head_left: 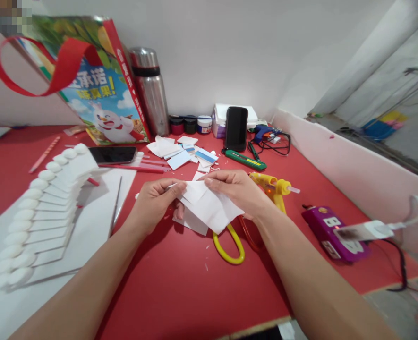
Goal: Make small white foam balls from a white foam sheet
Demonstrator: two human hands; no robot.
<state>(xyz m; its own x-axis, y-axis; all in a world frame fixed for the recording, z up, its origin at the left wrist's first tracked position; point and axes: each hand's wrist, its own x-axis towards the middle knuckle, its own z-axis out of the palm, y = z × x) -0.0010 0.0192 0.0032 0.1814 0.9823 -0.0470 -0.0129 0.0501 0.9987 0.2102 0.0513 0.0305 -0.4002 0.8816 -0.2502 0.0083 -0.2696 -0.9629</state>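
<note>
My left hand [161, 200] pinches the left edge of a white sheet of paper [216, 208], thumb on top. My right hand [235, 189] grips the same sheet at its upper edge, thumb flat against it. The sheet looks folded or layered, and a further white piece [191, 223] shows below it. Under the paper lie scissors whose yellow handle loop [229, 250] sticks out; their blades are hidden. Just beyond my right wrist rests a yellow hot glue gun [272, 186], partly covered by my arm.
A curved white stair model [49, 212] with round white discs stands at left on a white board [98, 245]. Behind are paper scraps [178, 151], a green cutter [246, 159], a phone [236, 128], a steel flask [152, 94] and a gift box [102, 94]. A purple power strip [332, 231] lies right.
</note>
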